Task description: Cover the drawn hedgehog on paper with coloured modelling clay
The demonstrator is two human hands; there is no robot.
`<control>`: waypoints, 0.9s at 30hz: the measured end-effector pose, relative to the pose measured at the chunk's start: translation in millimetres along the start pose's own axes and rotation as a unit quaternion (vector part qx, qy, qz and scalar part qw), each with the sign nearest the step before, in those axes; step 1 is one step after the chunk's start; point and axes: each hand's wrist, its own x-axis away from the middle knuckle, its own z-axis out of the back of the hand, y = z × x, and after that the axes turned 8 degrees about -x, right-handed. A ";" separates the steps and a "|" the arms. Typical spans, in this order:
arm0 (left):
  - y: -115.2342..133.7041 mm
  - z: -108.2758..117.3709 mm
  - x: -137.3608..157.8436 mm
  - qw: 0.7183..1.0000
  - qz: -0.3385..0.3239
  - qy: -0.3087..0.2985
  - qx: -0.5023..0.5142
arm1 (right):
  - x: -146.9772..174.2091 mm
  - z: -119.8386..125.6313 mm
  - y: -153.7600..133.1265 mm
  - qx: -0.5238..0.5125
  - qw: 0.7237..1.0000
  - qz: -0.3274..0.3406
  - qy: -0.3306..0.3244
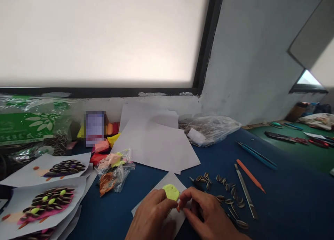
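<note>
A flattened lime-yellow clay disc (171, 192) lies on a small white sheet of paper (167, 179) at the bottom middle. My left hand (156, 212) rests on the sheet with its fingers bent together just below the disc; what they press on, if anything, is hidden. Between thumb and fingertips, my right hand (206, 212) pinches a tiny orange piece of clay (178, 209) at the disc's lower right edge. A dark pointed tool (195, 183) runs behind the right hand; whether that hand holds it cannot be seen. Striped sunflower seeds (229, 201) are scattered right of it.
Blank white sheets (159, 142) lie farther back. Seed-and-clay hedgehog pictures (47, 201) are stacked left, near clay packets (111, 163) and a green seed bag (28, 123). An orange stick (250, 175), metal blade tool (246, 191) and blue tweezers (257, 155) lie right.
</note>
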 end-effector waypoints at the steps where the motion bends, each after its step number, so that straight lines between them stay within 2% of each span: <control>1: 0.3 -0.6 -0.2 1.000 0.010 -0.010 -0.010 | -0.3 -0.1 -0.4 0.006 1.000 0.002 0.001; 4: 0.0 -2.9 -1.2 0.998 0.018 -0.039 -0.039 | -0.4 0.1 -2.1 0.015 1.000 0.009 0.002; 9: -1.2 -5.2 -2.3 0.994 -0.028 -0.055 -0.086 | 0.9 -2.5 0.9 0.026 1.000 0.014 -0.009; 13: 2.5 -1.0 -3.3 0.993 -0.040 -0.057 -0.094 | 0.8 -6.4 4.1 0.064 0.998 0.019 -0.007; 19: 6.6 6.5 -6.0 0.984 -0.047 -0.110 -0.136 | -1.9 -8.3 -0.3 0.109 0.994 0.031 -0.004; 27: 3.2 -5.0 -4.2 0.980 -0.073 -0.084 -0.162 | 1.5 -3.7 2.7 0.125 0.990 0.057 0.010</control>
